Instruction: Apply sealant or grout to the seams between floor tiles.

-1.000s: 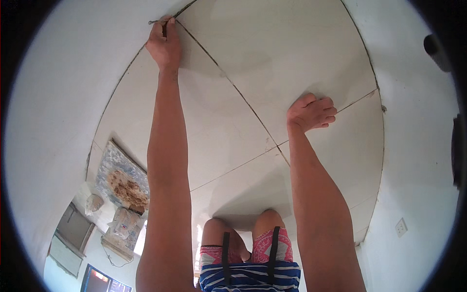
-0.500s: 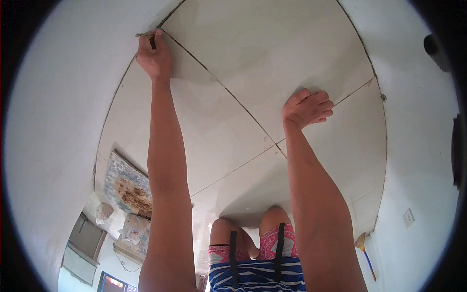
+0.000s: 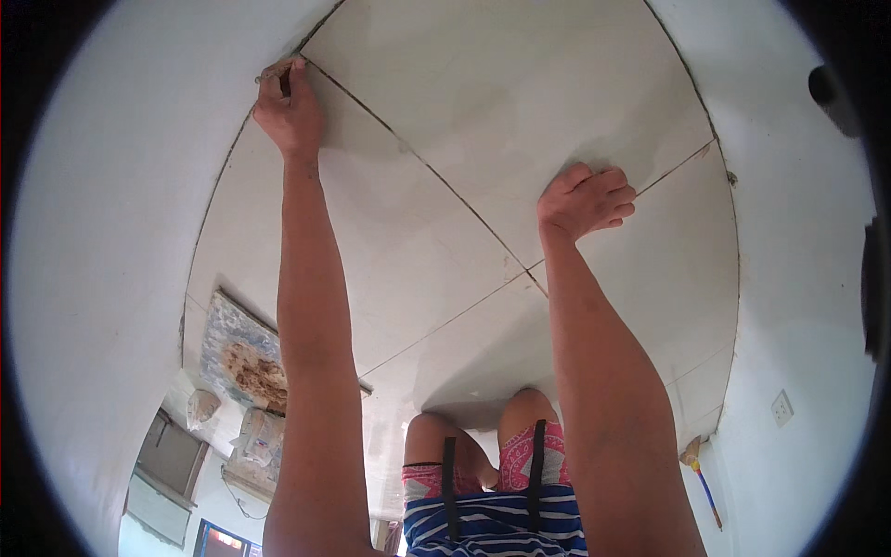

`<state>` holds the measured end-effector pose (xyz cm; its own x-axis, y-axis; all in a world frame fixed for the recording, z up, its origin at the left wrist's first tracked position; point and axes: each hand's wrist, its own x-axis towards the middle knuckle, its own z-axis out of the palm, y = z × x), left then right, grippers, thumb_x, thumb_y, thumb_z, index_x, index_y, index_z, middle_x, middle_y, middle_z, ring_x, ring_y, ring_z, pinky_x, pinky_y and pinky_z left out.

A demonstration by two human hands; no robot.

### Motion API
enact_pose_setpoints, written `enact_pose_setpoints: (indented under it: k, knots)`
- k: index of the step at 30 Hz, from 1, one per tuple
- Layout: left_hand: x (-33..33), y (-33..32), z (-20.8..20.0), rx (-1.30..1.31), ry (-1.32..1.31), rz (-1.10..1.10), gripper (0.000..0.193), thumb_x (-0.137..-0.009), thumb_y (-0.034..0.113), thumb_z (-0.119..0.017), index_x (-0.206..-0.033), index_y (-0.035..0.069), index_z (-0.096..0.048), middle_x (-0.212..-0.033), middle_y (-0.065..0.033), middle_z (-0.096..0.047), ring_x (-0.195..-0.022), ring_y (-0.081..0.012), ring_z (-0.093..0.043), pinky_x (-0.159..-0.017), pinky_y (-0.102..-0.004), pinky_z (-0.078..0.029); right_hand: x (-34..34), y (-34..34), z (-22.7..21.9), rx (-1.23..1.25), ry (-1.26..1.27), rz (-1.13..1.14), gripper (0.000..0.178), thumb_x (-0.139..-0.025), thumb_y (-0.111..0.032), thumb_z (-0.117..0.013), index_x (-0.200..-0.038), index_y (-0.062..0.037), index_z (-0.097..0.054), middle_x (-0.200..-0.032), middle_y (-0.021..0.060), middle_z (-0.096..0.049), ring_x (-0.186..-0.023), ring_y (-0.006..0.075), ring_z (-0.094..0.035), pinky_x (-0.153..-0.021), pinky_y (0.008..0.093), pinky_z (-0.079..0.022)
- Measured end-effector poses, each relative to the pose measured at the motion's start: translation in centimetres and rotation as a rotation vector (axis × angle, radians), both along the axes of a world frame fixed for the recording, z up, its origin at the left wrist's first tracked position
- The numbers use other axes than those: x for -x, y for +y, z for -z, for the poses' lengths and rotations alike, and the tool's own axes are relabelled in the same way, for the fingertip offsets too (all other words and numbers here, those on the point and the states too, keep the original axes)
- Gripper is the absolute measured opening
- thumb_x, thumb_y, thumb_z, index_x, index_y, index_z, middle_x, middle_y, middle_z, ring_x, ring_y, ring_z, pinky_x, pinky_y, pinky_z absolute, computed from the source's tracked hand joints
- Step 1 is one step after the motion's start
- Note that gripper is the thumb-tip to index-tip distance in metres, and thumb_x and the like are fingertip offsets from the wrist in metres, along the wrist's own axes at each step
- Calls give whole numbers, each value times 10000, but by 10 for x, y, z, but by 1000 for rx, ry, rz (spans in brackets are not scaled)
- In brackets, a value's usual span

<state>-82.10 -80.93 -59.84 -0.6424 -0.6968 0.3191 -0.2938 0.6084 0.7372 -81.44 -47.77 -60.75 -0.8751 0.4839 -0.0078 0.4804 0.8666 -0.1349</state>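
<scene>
My left hand point(image 3: 290, 119) is at the far left, where the tile joint meets the wall. Its fingers pinch a thin, stick-like brownish piece point(image 3: 274, 71), too small and covered to tell its kind; one end points toward the wall. My right hand point(image 3: 587, 199) leans on the floor at the right with its fingers curled in, beside the cross joint; nothing shows in it. Large pale tiles point(image 3: 445, 121) lie under both hands, parted by a dark, open long joint point(image 3: 436, 174).
White walls point(image 3: 102, 232) rise at both sides. Left of my left forearm lies a stained board point(image 3: 227, 325) with a heap of brown powdery material point(image 3: 255, 376). Behind it are bags point(image 3: 255, 436). A blue-handled brush or broom point(image 3: 705, 492) leans near the right wall, below a socket point(image 3: 782, 408).
My left hand has shifted slightly left and down along the wall edge, and the thin piece has tilted, its outer end lower. My right hand stays in place.
</scene>
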Motion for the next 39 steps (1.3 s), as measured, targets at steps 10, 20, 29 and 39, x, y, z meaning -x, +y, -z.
enact_pose_setpoints:
  k: [10,20,29,39]
  knots:
    - [-5,6,-3,-65,-11,25,169,-910,159,-665,-922,-7,-696,-798,-79,-690,-697,-144,-579,-699,-273,-481,-1,0,-3,-26,-82,22,426,-856,-341,-355,-1124,-31,-474,-1124,161,-417,-1011,321,-393,-923,449,-337]
    - [-8,2,0,-43,-29,29,156,-891,155,-685,-906,0,-695,-787,-88,-687,-678,-144,-589,-679,-294,-484,-3,-1,-3,0,-27,3,383,-864,-326,-354,-1046,-6,-460,-1114,182,-404,-1004,320,-367,-896,443,-339]
    - [4,-21,8,-127,96,14,139,-883,146,-690,-887,10,-715,-767,-45,-691,-686,-120,-564,-675,-281,-471,-2,-5,-5,2,-57,-4,411,-864,-328,-354,-1089,-1,-461,-1126,182,-411,-997,320,-372,-902,443,-337]
    - [7,-3,-7,-135,-40,-6,181,-910,156,-682,-907,-23,-704,-825,-40,-689,-761,-120,-602,-704,-276,-483,1,0,-7,9,-36,-9,367,-874,-310,-372,-1065,-10,-461,-1132,185,-415,-995,327,-367,-896,463,-337]
